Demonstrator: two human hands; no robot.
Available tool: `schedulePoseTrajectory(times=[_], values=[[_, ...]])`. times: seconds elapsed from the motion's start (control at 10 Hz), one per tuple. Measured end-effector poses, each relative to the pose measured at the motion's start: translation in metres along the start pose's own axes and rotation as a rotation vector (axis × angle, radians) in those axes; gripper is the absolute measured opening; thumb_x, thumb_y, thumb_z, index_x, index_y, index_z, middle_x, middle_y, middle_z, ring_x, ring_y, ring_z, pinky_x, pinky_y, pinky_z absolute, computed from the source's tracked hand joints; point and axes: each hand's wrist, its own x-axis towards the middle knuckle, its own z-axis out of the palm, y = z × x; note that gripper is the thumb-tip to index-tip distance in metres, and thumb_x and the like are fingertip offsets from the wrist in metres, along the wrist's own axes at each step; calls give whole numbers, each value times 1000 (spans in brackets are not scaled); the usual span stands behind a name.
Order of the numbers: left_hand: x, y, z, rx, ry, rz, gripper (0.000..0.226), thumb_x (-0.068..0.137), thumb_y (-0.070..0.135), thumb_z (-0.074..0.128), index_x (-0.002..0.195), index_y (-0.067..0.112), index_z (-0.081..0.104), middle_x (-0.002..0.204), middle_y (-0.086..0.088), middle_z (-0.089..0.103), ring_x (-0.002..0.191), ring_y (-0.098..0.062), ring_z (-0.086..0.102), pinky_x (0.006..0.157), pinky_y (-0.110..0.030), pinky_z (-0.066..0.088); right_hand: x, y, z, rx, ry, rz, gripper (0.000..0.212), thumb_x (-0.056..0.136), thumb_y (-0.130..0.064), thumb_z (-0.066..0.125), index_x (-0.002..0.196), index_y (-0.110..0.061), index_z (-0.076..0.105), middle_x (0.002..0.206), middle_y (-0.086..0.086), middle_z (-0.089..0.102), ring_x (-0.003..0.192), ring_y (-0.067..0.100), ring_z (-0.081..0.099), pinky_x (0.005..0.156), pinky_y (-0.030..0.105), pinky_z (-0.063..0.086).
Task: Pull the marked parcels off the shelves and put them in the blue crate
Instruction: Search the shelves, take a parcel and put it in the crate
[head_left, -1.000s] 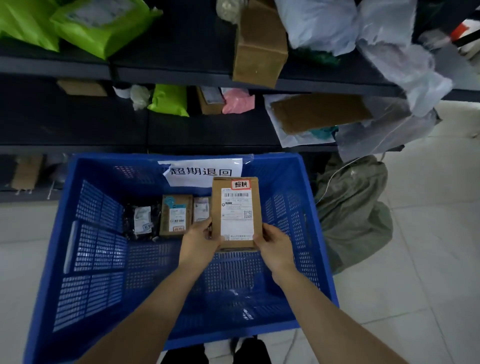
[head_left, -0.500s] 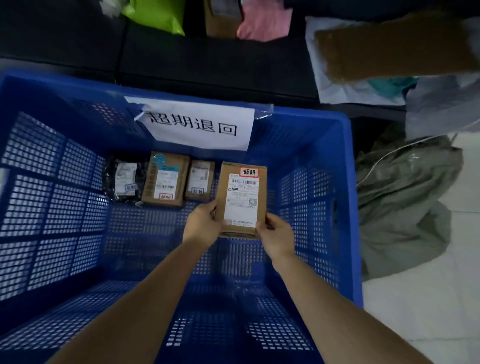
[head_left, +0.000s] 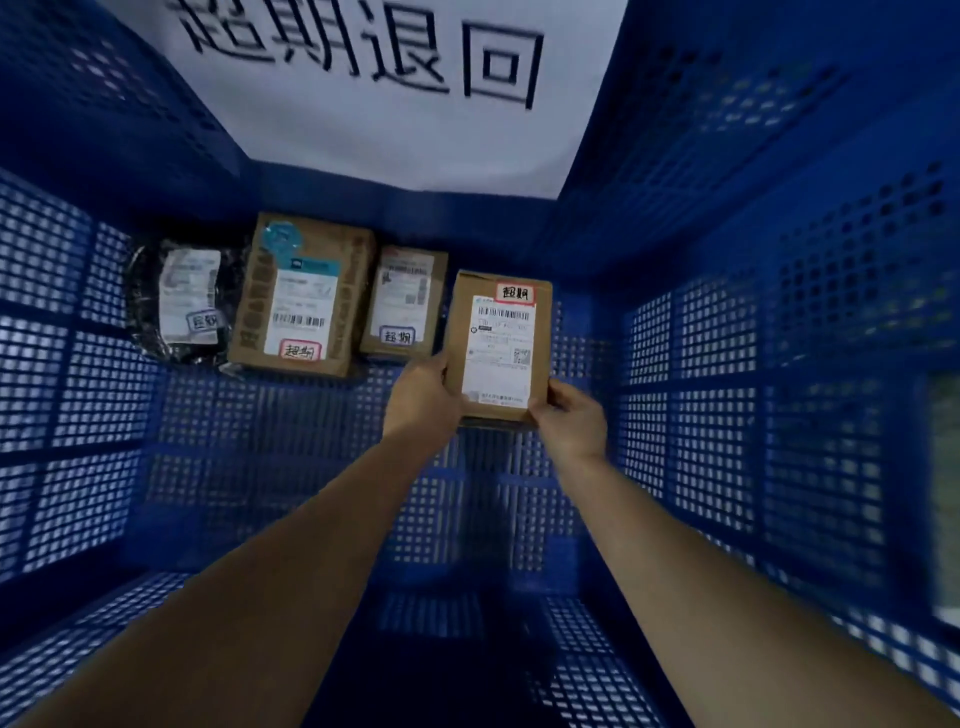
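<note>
- Head view: looking down into the blue crate (head_left: 779, 338), mesh walls on every side.
- Gripping the brown parcel (head_left: 498, 343) by its near end, with the left hand (head_left: 421, 395) curled round the near-left corner and the right hand (head_left: 571, 421) pinching the near-right one.
- Reaching out past both hands, away from the person, label side up.
- Lying lengthwise near to far, red-bordered sticker at the far end, barcode just beneath.
- Held low inside the crate; touching the floor or not, cannot tell.
- Just right of a row along the far wall: black bagged parcel (head_left: 182, 301), large brown box (head_left: 301, 296), small brown box (head_left: 405, 304).
- Above, on the far wall, a white paper sign (head_left: 384, 130) in big black characters.
</note>
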Motion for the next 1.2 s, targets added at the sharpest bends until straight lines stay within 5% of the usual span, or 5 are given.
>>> schedulePoseTrajectory(times=[0.3, 0.4, 0.8, 1.1, 1.2], values=[[65, -37, 36, 281, -9, 32, 34, 93, 4, 48, 126, 0, 54, 134, -21, 49, 123, -35, 46, 102, -39, 37, 84, 32, 57, -59, 4, -34, 29, 92, -13, 59, 119, -18, 67, 103, 0, 69, 94, 19, 64, 89, 33, 54], [71, -43, 37, 794, -221, 178, 31, 97, 14, 45, 124, 8, 59, 139, -19, 44, 131, -34, 37, 113, -42, 23, 95, 38, 65, -106, 7, -44, 28, 90, -12, 60, 116, -16, 69, 104, 8, 72, 95, 27, 67, 89, 44, 55], [77, -45, 33, 625, -174, 149, 62, 93, 11, 53, 147, 5, 23, 154, -16, 3, 143, -32, 12, 114, -37, 31, 96, 27, 60, -328, -36, -132, 28, 95, -18, 53, 120, -21, 64, 110, 5, 69, 100, 24, 64, 82, 29, 51], [16, -17, -40, 711, -159, 208, 57, 97, 24, 50, 148, 10, 29, 155, -8, 26, 142, -25, 24, 115, -37, 29, 20, -27, 18, -650, -112, -360, 33, 92, -9, 52, 122, -20, 60, 111, 4, 66, 92, 22, 59, 70, 26, 45], [-15, 5, -73, 738, -100, 164, 56, 99, 28, 49, 147, 7, 30, 151, -11, 30, 139, -26, 29, 112, -35, 32, -16, -57, 9, -731, -160, -432, 41, 92, -15, 55, 133, -18, 55, 128, 9, 59, 117, 29, 53, 93, 38, 49]])
